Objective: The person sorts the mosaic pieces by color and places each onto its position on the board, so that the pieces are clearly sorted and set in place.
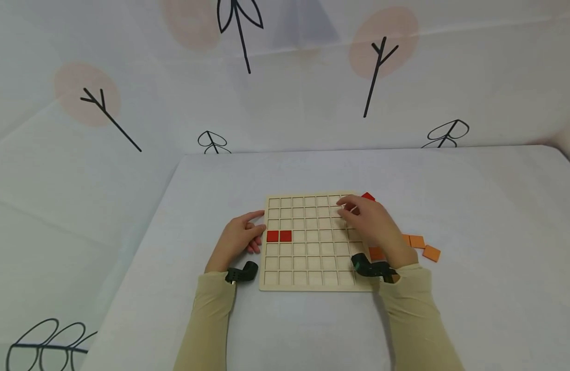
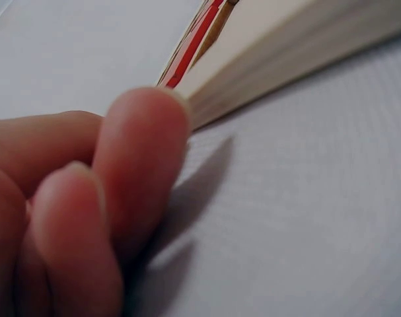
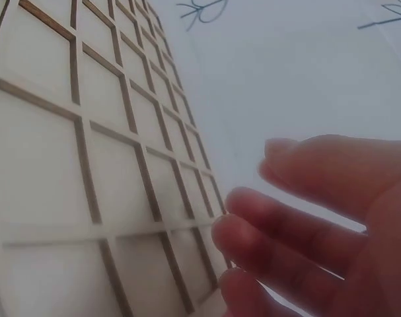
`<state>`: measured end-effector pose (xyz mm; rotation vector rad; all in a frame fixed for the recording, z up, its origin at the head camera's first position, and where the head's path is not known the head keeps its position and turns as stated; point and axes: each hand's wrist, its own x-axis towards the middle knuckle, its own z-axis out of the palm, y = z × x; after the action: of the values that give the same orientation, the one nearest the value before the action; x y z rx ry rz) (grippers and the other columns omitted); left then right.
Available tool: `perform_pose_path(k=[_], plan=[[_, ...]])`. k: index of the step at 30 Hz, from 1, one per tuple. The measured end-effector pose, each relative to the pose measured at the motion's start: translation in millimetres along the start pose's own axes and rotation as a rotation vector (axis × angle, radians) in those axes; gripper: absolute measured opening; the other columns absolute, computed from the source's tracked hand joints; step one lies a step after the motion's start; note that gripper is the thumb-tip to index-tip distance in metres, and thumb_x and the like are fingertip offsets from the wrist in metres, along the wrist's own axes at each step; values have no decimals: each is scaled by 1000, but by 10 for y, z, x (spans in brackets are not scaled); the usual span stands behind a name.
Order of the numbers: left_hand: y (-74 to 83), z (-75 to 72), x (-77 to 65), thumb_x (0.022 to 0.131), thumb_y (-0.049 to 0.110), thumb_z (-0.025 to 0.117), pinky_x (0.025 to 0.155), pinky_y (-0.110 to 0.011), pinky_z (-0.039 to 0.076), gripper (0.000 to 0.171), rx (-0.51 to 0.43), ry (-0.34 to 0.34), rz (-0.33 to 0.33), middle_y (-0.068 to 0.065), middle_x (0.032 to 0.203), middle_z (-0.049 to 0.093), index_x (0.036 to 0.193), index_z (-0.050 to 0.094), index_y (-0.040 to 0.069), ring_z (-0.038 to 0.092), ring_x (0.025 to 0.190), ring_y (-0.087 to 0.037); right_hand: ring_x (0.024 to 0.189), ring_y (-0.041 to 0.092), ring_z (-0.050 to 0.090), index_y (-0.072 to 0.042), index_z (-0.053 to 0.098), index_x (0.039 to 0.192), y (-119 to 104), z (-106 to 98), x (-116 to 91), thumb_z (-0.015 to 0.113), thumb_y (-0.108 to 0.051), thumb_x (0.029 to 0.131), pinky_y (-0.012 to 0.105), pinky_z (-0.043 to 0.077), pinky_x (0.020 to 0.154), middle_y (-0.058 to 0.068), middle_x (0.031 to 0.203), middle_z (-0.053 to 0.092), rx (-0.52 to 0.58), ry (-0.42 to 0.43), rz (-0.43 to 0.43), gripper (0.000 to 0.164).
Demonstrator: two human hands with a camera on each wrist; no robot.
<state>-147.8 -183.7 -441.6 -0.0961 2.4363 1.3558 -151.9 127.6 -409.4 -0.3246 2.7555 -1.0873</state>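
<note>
A pale wooden grid board (image 1: 312,264) lies flat on the white-covered table. Two red square tiles (image 1: 286,236) sit side by side in the grid's leftmost cells, about mid-height. At the board's left edge rests my left hand (image 1: 236,238), index finger and thumb against the rim; the left wrist view has a fingertip (image 2: 144,125) right at the board's side (image 2: 253,79). Over the board's upper right part hovers my right hand (image 1: 374,221), fingers loosely bent, thumb apart from them. Nothing shows between those fingers in the right wrist view, where the grid (image 3: 38,165) stands beside them.
Several orange square tiles (image 1: 431,253) lie to the right of the board, partly behind my right wrist. A red tile (image 1: 368,196) peeks out past the right hand near the upper right corner. A patterned cloth (image 1: 303,103) hangs behind the table.
</note>
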Motion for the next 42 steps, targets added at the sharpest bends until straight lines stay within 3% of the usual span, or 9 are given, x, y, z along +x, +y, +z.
perform_pose_path(k=[11, 17, 26, 36, 42], plan=[[15, -1, -6, 86, 26, 60, 47, -31, 49, 46, 1, -4, 0, -10, 63, 59, 130, 46, 27, 59, 49, -23, 89, 22, 55, -11, 53, 118, 92, -102, -41, 50, -29, 92, 39, 44, 74, 8, 105, 58, 8, 40, 19, 33], [24, -2, -12, 86, 26, 60, 47, -32, 49, 46, -2, -7, -1, -10, 63, 60, 130, 45, 27, 59, 48, -23, 78, 21, 56, -10, 53, 119, 133, -124, -46, 49, -29, 92, 36, 45, 67, 8, 103, 57, 2, 43, 40, 33], [27, -3, -10, 86, 26, 60, 47, -31, 49, 46, -9, -7, -3, -10, 64, 59, 129, 46, 27, 59, 49, -23, 100, 28, 50, -12, 53, 118, 235, -196, -75, 47, -33, 92, 46, 40, 85, 11, 112, 55, 3, 83, 96, 34], [30, -3, -18, 86, 27, 60, 47, -31, 49, 46, -16, -10, 2, -11, 64, 59, 130, 45, 28, 59, 50, -23, 103, 32, 47, -11, 51, 120, 287, -257, -117, 43, -30, 93, 46, 43, 81, 12, 119, 50, 17, 108, 195, 34], [31, -4, -17, 86, 26, 60, 47, -31, 49, 46, -18, -9, 5, -11, 64, 59, 129, 45, 28, 59, 50, -24, 103, 33, 46, -9, 50, 120, 318, -264, -126, 43, -25, 93, 46, 45, 78, 14, 118, 49, 11, 122, 205, 32]])
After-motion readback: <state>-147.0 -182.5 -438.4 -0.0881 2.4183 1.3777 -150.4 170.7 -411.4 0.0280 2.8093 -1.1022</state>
